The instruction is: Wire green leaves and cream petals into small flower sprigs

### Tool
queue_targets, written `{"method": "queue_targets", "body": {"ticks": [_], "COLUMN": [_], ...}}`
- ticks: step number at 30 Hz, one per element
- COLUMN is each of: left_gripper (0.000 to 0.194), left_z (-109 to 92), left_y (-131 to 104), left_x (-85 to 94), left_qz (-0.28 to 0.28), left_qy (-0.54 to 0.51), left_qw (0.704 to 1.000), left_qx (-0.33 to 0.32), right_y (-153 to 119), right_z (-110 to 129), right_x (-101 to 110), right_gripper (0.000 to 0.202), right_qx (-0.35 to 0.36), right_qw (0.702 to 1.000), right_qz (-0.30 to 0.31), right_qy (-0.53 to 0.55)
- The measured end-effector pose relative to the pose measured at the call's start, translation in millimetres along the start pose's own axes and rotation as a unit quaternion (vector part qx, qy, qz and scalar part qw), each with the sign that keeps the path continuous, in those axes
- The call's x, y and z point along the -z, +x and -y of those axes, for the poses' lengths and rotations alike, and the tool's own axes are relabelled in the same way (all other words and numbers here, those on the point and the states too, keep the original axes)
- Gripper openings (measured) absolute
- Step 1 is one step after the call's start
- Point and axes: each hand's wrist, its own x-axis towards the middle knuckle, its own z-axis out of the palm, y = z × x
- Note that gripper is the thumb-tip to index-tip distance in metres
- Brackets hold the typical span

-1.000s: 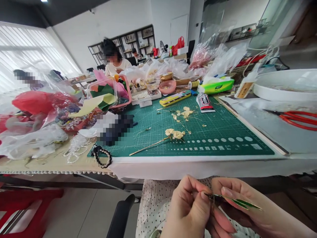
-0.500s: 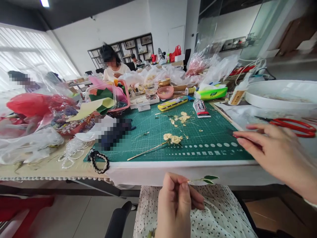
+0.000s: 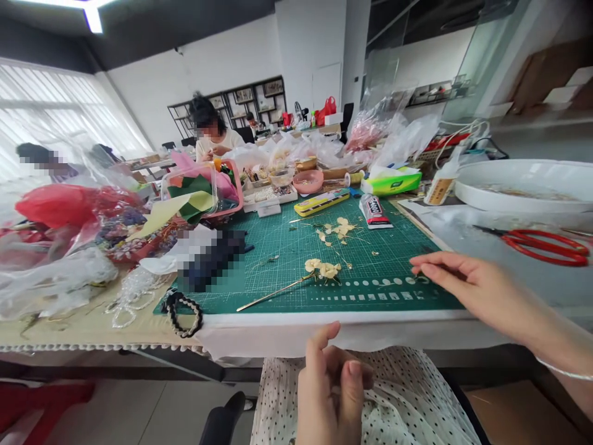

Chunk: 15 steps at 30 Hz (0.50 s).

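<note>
My left hand (image 3: pixel 331 389) is over my lap in front of the table edge, fingers loosely curled and apart, holding nothing. Above the right part of the green cutting mat (image 3: pixel 273 232), my right hand (image 3: pixel 463 281) pinches thumb and forefinger together. A faint leaf sprig (image 3: pixel 422 280), green with pale edges, shows at those fingertips; against the mat it is hard to make out. Left of that hand lies a hairpin (image 3: pixel 273 293) with cream flowers (image 3: pixel 323 268) at one end. Farther back on the mat are more cream flowers (image 3: pixel 341 228) on thin wires.
Red-handled scissors (image 3: pixel 546 246) and a white round tray (image 3: pixel 519 198) are at right. A glue tube (image 3: pixel 375 212), yellow tin (image 3: pixel 322 203) and pink bowl (image 3: pixel 308 182) stand behind. A braided band (image 3: pixel 189 315) lies at the front left. A person (image 3: pixel 213 133) sits across.
The leaf sprig has left my left hand, whose fingers have opened. My right hand has moved left and down over the mat; the dark, blurred thing at its fingertips no longer shows.
</note>
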Motion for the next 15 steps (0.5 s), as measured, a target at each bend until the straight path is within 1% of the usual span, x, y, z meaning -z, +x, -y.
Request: {"method": "queue_targets", "body": {"ticks": [2,4,5,7,9,10,11,13,15], "left_gripper": [0.031,0.026,0.025,0.025,0.024,0.024,0.023,0.022,0.022], "left_z": [-12,-29,-38,-56,-68,-71,-72,-68,-60], "left_y": [-1,-1,0,4,9,11,13,12,8], "left_x": [-3.9,-6.8,-7.9,-9.5,-11.7,-13.5,-15.9,-22.3,-29.4], "left_qz": [-0.033,-0.051,-0.05,-0.037,-0.026,-0.021,-0.016,-0.008,-0.005], "left_qy": [-0.051,-0.088,-0.098,-0.105,-0.104,-0.103,-0.102,-0.099,-0.101], "left_qw": [0.998,0.992,0.99,0.987,0.986,0.986,0.986,0.987,0.988], "left_qx": [-0.033,-0.075,-0.09,-0.114,-0.129,-0.132,-0.133,-0.127,-0.118], "right_y": [-3,-25,-40,-71,-91,-95,-95,-84,-64], "right_z": [-4,-2,-1,-1,-8,-14,-21,-32,-38], "right_x": [8,12,12,8,1,-3,-6,-8,-7], "right_gripper": [0.054,0.047,0.041,0.036,0.045,0.051,0.053,0.043,0.036], "right_qx": [0.018,0.039,0.06,0.121,0.188,0.206,0.207,0.194,0.189], "right_qw": [0.997,0.991,0.989,0.989,0.978,0.972,0.969,0.967,0.968], "right_qz": [-0.068,-0.125,-0.128,-0.082,-0.033,-0.028,-0.04,-0.074,-0.073], "right_qy": [-0.034,-0.039,-0.034,-0.038,-0.081,-0.106,-0.129,-0.15,-0.15]}}
